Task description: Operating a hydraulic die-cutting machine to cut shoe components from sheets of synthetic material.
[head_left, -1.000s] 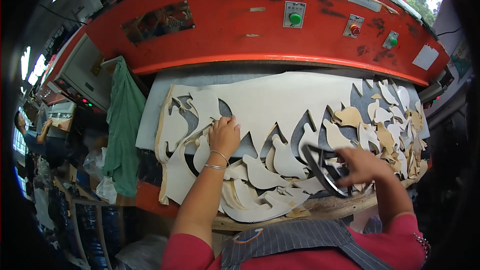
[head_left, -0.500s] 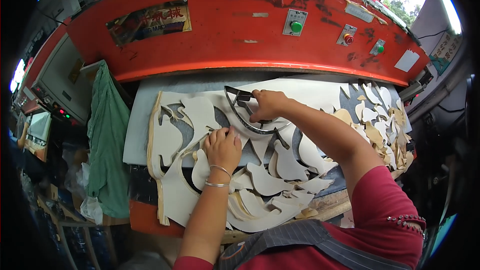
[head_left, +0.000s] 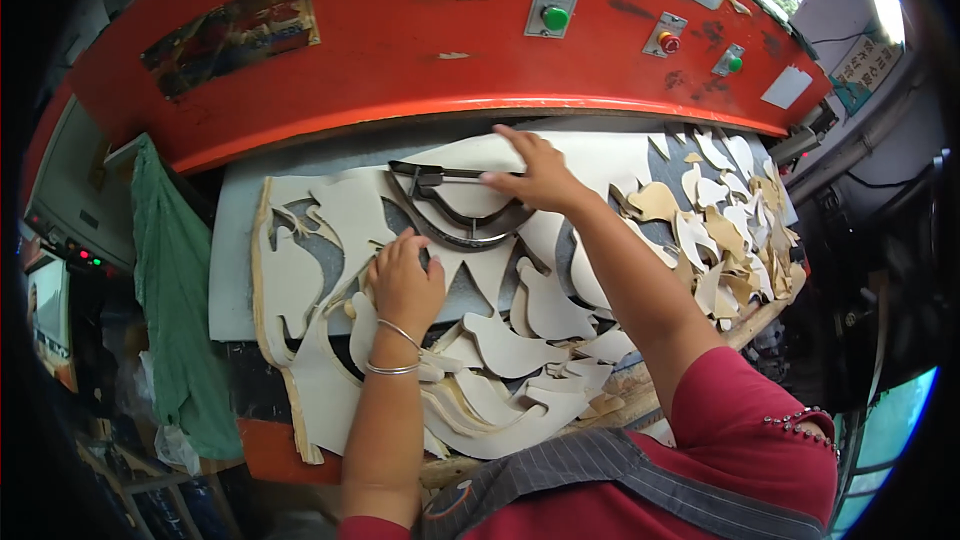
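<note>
A stack of cream leather sheets (head_left: 330, 210), cut through with curved holes, lies on the grey bed of a red cutting press (head_left: 400, 50). My left hand (head_left: 405, 285), with bangles on the wrist, presses flat on the sheets near the front. My right hand (head_left: 535, 175) reaches to the back and rests on a dark curved metal cutting die (head_left: 455, 210) that lies on the leather under the press head. Its fingers are on the die's right end.
Several cut cream and tan pieces (head_left: 715, 230) are piled at the right. Green (head_left: 554, 16) and red (head_left: 668, 42) buttons sit on the press front. A green cloth (head_left: 175, 280) hangs at the left, beside a control box with small lights (head_left: 85, 258).
My right hand has carried the die from the right front to the back middle of the sheets and set it down. My left hand stayed on the leather, shifting slightly.
</note>
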Motion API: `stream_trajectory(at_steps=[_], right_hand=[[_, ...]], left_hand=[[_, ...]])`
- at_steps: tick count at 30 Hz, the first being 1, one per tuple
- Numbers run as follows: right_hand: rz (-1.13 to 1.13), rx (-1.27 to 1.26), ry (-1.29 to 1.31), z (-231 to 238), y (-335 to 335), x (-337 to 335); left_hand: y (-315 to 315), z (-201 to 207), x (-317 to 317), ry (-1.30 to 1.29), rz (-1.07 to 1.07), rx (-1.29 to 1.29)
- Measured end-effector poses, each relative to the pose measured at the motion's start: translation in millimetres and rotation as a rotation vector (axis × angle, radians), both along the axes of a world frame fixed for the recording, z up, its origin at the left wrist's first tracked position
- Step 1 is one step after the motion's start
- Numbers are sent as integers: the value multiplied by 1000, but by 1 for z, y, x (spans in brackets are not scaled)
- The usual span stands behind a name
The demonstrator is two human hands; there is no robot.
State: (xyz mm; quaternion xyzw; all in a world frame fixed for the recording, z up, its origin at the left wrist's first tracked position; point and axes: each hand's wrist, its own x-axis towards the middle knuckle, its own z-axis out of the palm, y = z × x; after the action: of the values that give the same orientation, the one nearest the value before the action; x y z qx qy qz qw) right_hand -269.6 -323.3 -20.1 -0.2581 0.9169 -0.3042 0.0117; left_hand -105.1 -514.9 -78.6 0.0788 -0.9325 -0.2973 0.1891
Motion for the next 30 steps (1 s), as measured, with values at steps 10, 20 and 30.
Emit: stream_trajectory(at_steps=[10,20,30], right_hand=[[-166,51,17,-40,60,48],[-65,-128,-24,-60,59,20],[-98,-165,83,-64,61,23]], left_hand=[[7,-11,-8,40,-42,-69],[6,-11,-7,-2,-34,-70],[6,-14,-12,17,-63,-69]])
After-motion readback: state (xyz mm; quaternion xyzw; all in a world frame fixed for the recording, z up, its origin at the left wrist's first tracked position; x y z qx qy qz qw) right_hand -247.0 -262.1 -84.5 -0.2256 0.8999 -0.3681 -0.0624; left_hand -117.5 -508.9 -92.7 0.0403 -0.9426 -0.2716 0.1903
